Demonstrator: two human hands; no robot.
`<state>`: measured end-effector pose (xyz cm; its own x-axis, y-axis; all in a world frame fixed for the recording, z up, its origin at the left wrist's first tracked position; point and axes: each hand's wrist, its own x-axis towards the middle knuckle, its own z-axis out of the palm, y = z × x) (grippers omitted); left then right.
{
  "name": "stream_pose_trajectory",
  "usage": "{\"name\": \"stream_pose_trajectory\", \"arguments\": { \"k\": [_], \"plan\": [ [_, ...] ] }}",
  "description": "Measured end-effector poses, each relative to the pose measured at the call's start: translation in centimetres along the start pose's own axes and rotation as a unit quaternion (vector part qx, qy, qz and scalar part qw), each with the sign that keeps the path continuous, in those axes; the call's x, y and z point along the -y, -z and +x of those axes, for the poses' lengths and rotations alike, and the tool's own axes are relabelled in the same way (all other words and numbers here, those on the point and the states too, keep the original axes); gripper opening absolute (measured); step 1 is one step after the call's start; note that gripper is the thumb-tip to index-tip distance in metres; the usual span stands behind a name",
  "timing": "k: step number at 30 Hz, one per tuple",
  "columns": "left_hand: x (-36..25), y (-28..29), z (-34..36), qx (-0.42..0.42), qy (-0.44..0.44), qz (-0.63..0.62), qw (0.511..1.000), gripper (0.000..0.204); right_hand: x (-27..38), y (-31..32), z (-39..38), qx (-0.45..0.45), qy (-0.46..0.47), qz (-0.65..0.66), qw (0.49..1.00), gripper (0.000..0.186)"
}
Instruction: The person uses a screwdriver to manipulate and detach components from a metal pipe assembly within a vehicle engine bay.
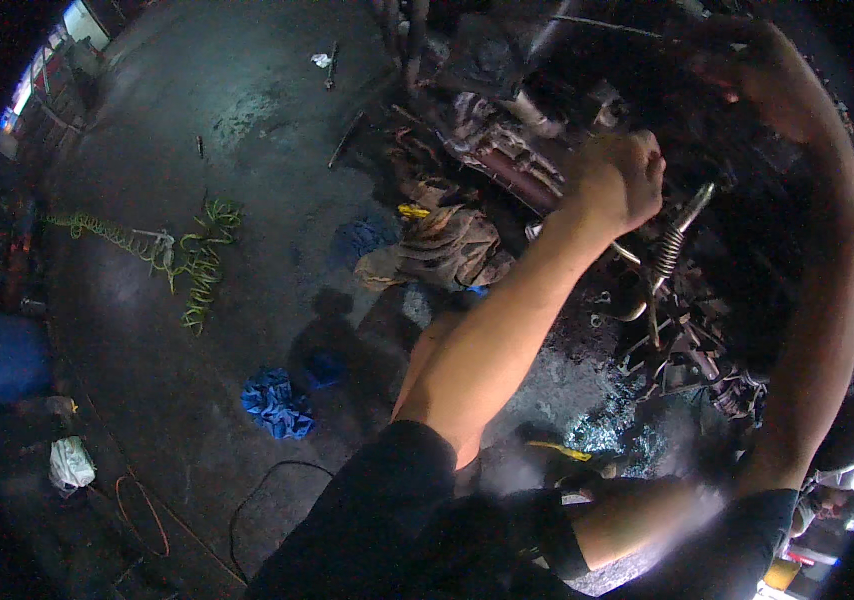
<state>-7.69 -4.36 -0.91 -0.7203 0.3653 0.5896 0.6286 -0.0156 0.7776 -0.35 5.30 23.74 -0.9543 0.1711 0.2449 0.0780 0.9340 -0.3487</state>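
Observation:
My left hand (622, 175) is closed in a fist over the dark, greasy machinery; whatever it grips is hidden. Just below it, a metal rod with a coil spring (668, 250) slants beside a bent silver bar (630, 311). At the upper right my right hand (752, 85) reaches into the machinery with fingers curled in shadow, on something I cannot make out. Metal pipework (507, 160) runs behind my left hand. A brown crumpled cloth (447, 245) lies left of my forearm.
The concrete floor (167, 100) holds a green coiled air hose (202, 270), blue crumpled cloths (275, 400), loose bars (345, 140) and thin cables (237, 515). A blue object (7, 355) and white bundle (72, 462) are at the left. Oily wet patches (602, 425) shine below the machinery.

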Motion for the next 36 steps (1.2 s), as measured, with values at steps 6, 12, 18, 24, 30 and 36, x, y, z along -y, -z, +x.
{"name": "stream_pose_trajectory", "arguments": {
  "k": [6, 12, 18, 24, 30, 36],
  "plan": [
    [-1.2, 0.4, -0.2, 0.062, 0.025, 0.097, 0.993, 0.017, -3.3, -1.8, 0.9, -0.039, -0.051, 0.163, 0.984, 0.034],
    [-0.8, -0.6, 0.2, 0.058, 0.01, 0.03, 0.998, 0.017, -3.6, -0.3, -0.5, -0.032, -0.072, 0.115, 0.99, 0.035],
    [-1.0, 0.6, -0.5, -0.07, 0.059, -0.025, 0.996, 0.029, -4.0, -3.1, -7.6, -0.054, 0.003, 0.0, 0.999, 0.038],
    [-4.5, 0.1, -2.6, -0.19, -0.194, 0.108, 0.956, 0.03, 0.3, -7.3, -17.6, -0.136, -0.059, 0.038, 0.988, 0.032],
    [-2.0, 1.9, -4.4, -0.183, -0.118, 0.188, 0.958, 0.018, 2.1, -11.6, -18.2, -0.224, 0.095, -0.094, 0.965, 0.029],
    [-4.1, 4.3, -4.5, -0.225, -0.148, 0.309, 0.912, 0.022, 4.3, -12.8, -17.9, -0.234, 0.082, -0.104, 0.963, 0.024]
  ]
}}
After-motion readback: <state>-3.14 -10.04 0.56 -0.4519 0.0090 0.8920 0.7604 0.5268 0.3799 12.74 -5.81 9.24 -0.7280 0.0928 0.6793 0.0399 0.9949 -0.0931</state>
